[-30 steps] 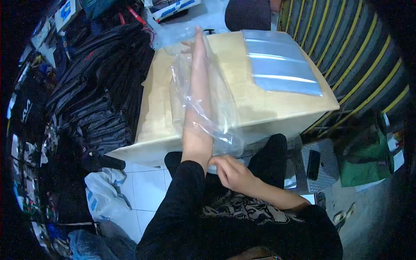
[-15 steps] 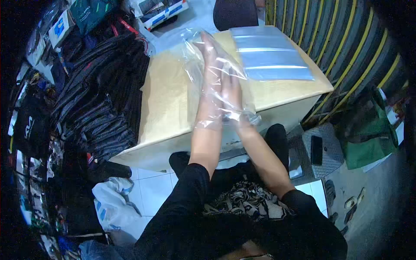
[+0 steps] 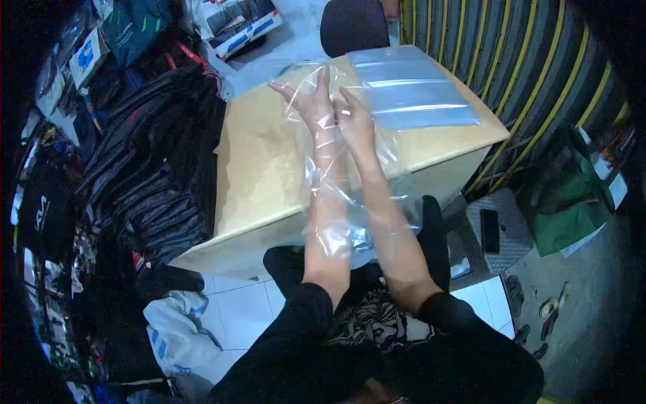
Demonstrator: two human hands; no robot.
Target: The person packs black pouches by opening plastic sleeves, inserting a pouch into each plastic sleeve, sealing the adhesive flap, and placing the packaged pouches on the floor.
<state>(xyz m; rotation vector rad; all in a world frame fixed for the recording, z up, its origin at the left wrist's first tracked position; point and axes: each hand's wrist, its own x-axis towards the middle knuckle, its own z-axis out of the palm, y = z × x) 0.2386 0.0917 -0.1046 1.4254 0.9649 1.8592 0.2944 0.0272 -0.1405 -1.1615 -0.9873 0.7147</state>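
Note:
A clear plastic bag (image 3: pixel 389 156) is drawn over both my hands and forearms, its loose lower part reaching down past the table's front edge. Inside it, my left hand (image 3: pixel 311 104) is open with the fingers spread toward the far side. My right hand (image 3: pixel 356 126) is also in the bag, just right of the left one, its fingers loosely bent and apart with nothing visible in them. Beyond my right hand, a stack of flat clear plastic bags (image 3: pixel 418 91) lies on the wooden table (image 3: pixel 252 161).
A tall pile of folded dark garments (image 3: pixel 151 161) stands along the table's left side. Behind the table is a dark chair (image 3: pixel 354 28). At right are a grey box (image 3: pixel 515 219) with a phone (image 3: pixel 490 230) on it and a green bag (image 3: pixel 568 225). A white plastic sack (image 3: pixel 178 330) lies on the floor.
My hands have gone from stretched out close together to spread apart inside the bag. The bag's lower end has slid farther down my forearms, and my right hand has pulled back slightly.

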